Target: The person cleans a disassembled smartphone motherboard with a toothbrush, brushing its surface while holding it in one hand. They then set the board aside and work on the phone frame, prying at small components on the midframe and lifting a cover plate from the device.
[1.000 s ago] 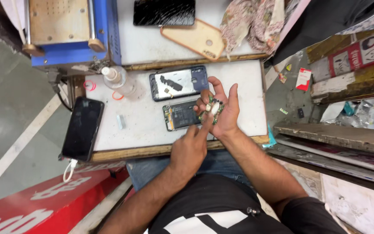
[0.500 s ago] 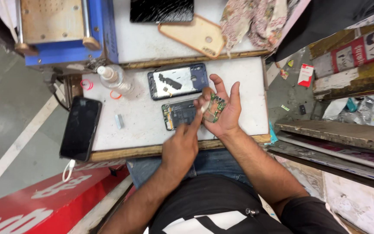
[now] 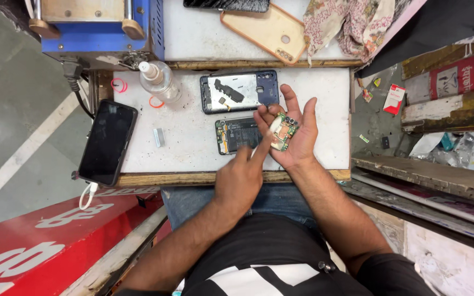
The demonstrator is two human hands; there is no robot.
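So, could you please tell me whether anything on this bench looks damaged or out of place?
The blue phone frame and the opened phone below it lie apart with their insides showing. The small circuit board is out, resting in the right hand; the left hand points a finger at it. A black phone overhangs the table's left edge.

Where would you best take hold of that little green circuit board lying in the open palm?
By its long side edges, I would judge, pinching from above: the circuit board lies flat, face up in the right hand, components exposed, while the left hand points a finger at its near edge.

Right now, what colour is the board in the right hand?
Green board, head view.
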